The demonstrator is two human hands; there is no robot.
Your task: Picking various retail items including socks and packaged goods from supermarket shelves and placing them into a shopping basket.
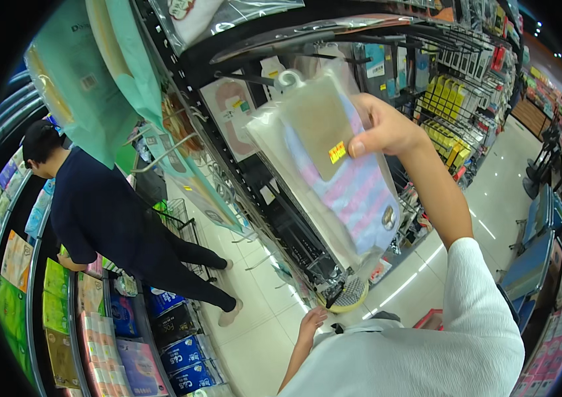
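Observation:
My right hand (pixel 385 126) grips the upper right edge of a clear plastic package (pixel 330 164). Inside is a pale blue and pink striped textile item (pixel 348 198) with a grey-beige card (pixel 318 131). A yellow sticker (pixel 337 152) is on the front, beside my thumb. At the top of the package is a translucent hanging hook (pixel 288 79), near a black display peg (pixel 246 78); whether they touch cannot be told. My left hand (pixel 313 320) is low before my body, near a round mesh item with a yellow rim (pixel 353 297). Its fingers are partly hidden, and any hold is unclear.
Mint-green packages (pixel 95 74) hang at upper left, near protruding metal hooks (pixel 167 154). A person in dark clothes (pixel 97 208) leans toward shelves of tissue packs (pixel 58 288). Wire racks (pixel 454 99) stand at right, and blue folding panels (pixel 534 258) lie beyond the tiled aisle (pixel 256 293).

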